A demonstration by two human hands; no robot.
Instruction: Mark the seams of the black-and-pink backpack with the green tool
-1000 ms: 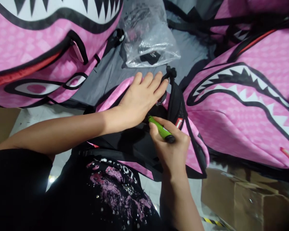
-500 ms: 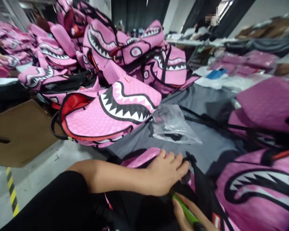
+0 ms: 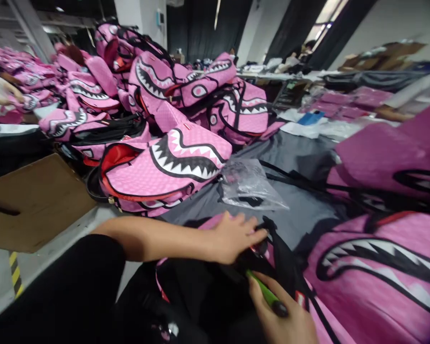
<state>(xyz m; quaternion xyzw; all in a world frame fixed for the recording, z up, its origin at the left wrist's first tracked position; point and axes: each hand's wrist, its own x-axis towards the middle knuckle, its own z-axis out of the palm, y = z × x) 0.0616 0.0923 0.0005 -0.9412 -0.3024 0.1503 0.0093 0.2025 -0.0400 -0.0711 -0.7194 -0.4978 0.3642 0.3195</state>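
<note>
My left hand (image 3: 232, 239) lies across the far part of a bag (image 3: 197, 291), its fingers spread and pressing on the fabric. The bag shows a black side, pink edging and a black strap (image 3: 284, 260). In my right hand (image 3: 284, 313) is a slim green-handled tool (image 3: 267, 291) with a dark rounded end. Its tip points at the bag just below my left hand, and the working end is hidden. Beyond my left hand, a clear plastic bag (image 3: 254, 184) rests on the grey cloth (image 3: 301, 153).
A pink shark-mouth backpack (image 3: 186, 157) lies open ahead, before a heap of similar backpacks (image 3: 154, 79). More pink bags (image 3: 387, 267) crowd the right side. A cardboard box (image 3: 36, 205) stands left. Other people's arms show at the far left and right.
The view has shifted slightly, so the scene sits a little differently. My left hand stays on the bag, and the green-handled tool remains in my right hand, which shows more fully.
</note>
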